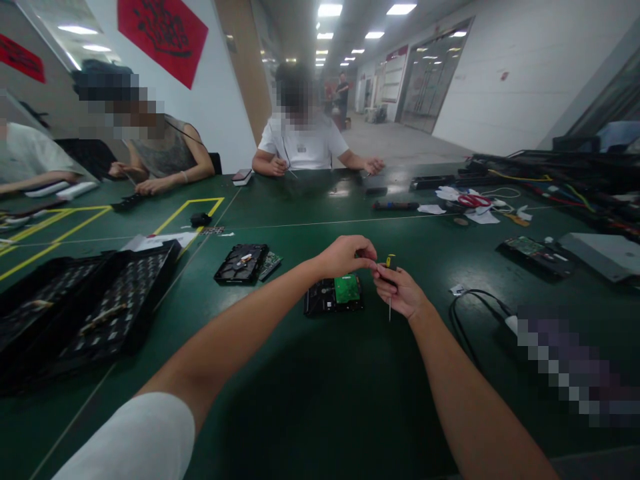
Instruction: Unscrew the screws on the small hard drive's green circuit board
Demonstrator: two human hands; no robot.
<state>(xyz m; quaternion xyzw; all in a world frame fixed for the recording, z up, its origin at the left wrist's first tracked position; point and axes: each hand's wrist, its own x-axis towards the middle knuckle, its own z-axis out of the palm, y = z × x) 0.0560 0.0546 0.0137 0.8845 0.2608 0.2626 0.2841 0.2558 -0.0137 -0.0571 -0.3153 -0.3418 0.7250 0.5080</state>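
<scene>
My right hand [400, 291] is closed around a screwdriver [391, 261] with a black and yellow handle; its thin metal shaft points down toward the table. My left hand [349, 255] reaches over to meet it, thumb and fingers pinched together near the right fingertips. Whatever the left fingers hold, if anything, is too small to make out. Below the left hand lies a hard drive [320, 300] with a green circuit board [347, 289] on its upper side, partly hidden by the hand.
Left of my hands sit another hard drive [242, 263] and a loose circuit board [271, 265]. Black trays [150, 293] stand at far left. On the right are a drive [536, 257], a grey metal box [603, 253], a cable [453, 317] and piled wiring. Co-workers [303, 143] sit opposite.
</scene>
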